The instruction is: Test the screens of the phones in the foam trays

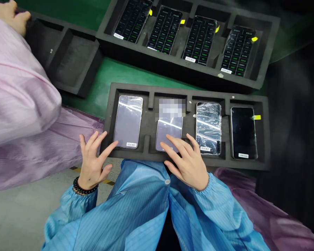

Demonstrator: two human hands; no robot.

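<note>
A black foam tray (146, 155) in front of me holds a phone in each compartment. My left hand (94, 157), fingers spread, is at the tray's left end, its index fingertip by the lower left corner of the leftmost phone (128, 122). My right hand (187, 158) has its fingers apart over the lower part of the second phone (170, 130); whether they touch the screen is hard to tell. The third phone (208, 127) lies under wrinkled clear film. At the right, the fourth phone (243, 130) has a dark screen and a yellow tab. Neither hand grips anything.
Behind stands a deeper foam tray (157, 66) with several phones showing rows of text and yellow tabs. Another foam tray (78, 62) is at the upper left on the green table (117, 75). A person's pink sleeve (18, 87) and hand (13, 17) reach in at the left.
</note>
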